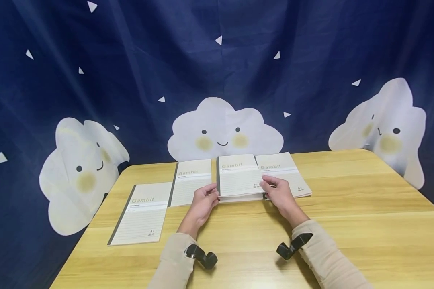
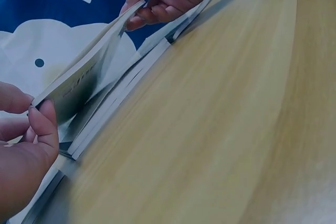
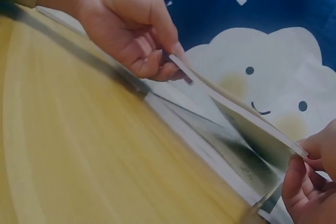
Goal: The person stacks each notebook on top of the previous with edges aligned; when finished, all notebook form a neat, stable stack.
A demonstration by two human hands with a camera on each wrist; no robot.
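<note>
Both hands hold a cream Gambit notebook (image 1: 236, 174) by its near corners. My left hand (image 1: 203, 205) pinches the corner beside the dark spine, and my right hand (image 1: 280, 195) pinches the opposite one. In the left wrist view the held notebook (image 2: 86, 64) tilts, its near edge raised above another notebook (image 2: 123, 87) lying on the table. The right wrist view has the left hand (image 3: 126, 32) at the upper left and the right hand (image 3: 310, 187) at the lower right, thumbs and fingers on the edge.
One matching notebook (image 1: 141, 214) lies at the front left and another (image 1: 191, 182) stands next to it, flat on the wooden table (image 1: 365, 220). A further notebook (image 1: 283, 172) lies to the right, partly behind the right hand. A blue cloud-print curtain (image 1: 217, 72) hangs behind the table.
</note>
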